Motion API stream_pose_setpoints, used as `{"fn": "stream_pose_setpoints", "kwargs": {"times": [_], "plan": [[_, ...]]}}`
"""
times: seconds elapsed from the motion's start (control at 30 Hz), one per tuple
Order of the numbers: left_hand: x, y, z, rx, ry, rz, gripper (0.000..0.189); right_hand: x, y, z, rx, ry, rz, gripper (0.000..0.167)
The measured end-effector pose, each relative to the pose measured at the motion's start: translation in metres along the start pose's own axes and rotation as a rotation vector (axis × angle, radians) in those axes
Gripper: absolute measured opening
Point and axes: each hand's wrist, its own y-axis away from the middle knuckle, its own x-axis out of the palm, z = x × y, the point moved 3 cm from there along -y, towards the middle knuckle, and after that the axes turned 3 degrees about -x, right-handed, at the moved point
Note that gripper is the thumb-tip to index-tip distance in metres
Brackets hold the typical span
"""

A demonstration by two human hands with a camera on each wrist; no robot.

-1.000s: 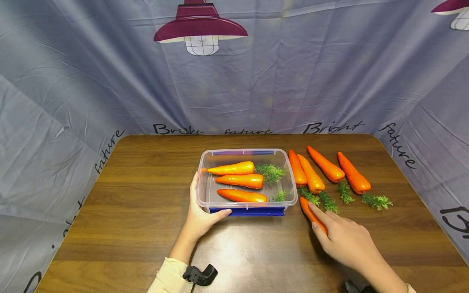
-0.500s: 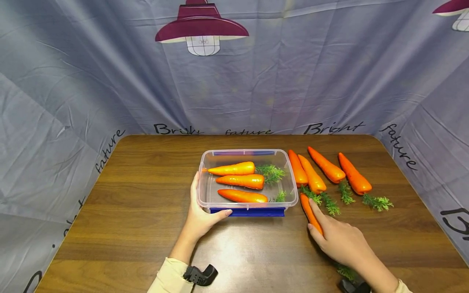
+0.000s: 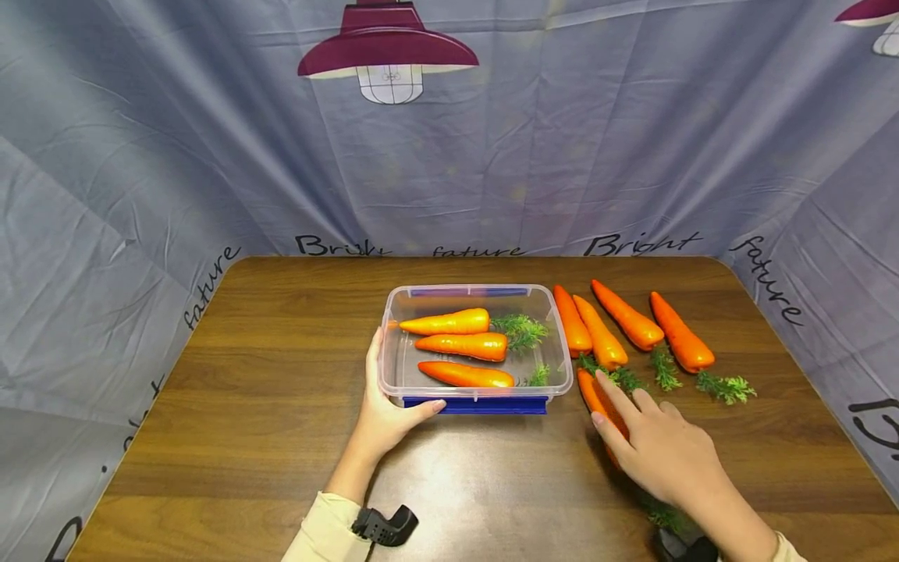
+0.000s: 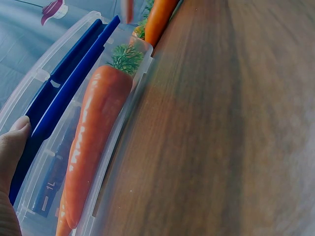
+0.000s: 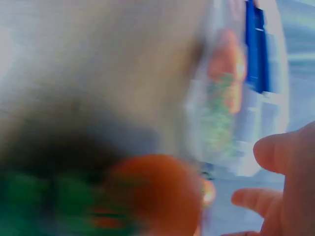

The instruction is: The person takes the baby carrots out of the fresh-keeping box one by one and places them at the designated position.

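Observation:
A clear plastic food container (image 3: 562, 386) with a blue front latch (image 3: 485, 405) holds three orange carrots (image 3: 463, 375) with green tops, lying sideways. My left hand (image 3: 382, 417) grips its front left corner, thumb on the latch and fingers along the left wall; the left wrist view shows the thumb (image 4: 12, 147) at the blue latch. Right of the container lies a loose carrot (image 3: 593, 394), partly hidden under my right hand (image 3: 663, 453). That hand's fingers are extended over it. In the right wrist view the thumb and fingers (image 5: 273, 152) stand apart from the blurred carrot (image 5: 157, 191).
Several more carrots (image 3: 628, 316) with green tops lie at the back right of the wooden table (image 3: 281, 351), two of them close against the container's right wall. Grey-blue curtains (image 3: 449, 172) with printed lamps and words surround the table.
The loose carrot under my right hand has shifted slightly away from me. The right hand moved left with it, then back right as its fingers came off it. The left hand stays in place.

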Motion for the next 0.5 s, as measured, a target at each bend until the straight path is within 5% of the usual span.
{"fn": "stream_pose_setpoints", "kwargs": {"times": [0.3, 0.5], "plan": [[-0.001, 0.000, 0.000, -0.002, 0.009, 0.006, 0.129, -0.055, -0.035, 0.029, -0.227, -0.026, -0.220, 0.061], [0.000, -0.001, 0.000, 0.007, 0.006, 0.010, 0.129, -0.061, -0.068, 0.063, -0.409, -0.087, -0.176, 0.065]]}}
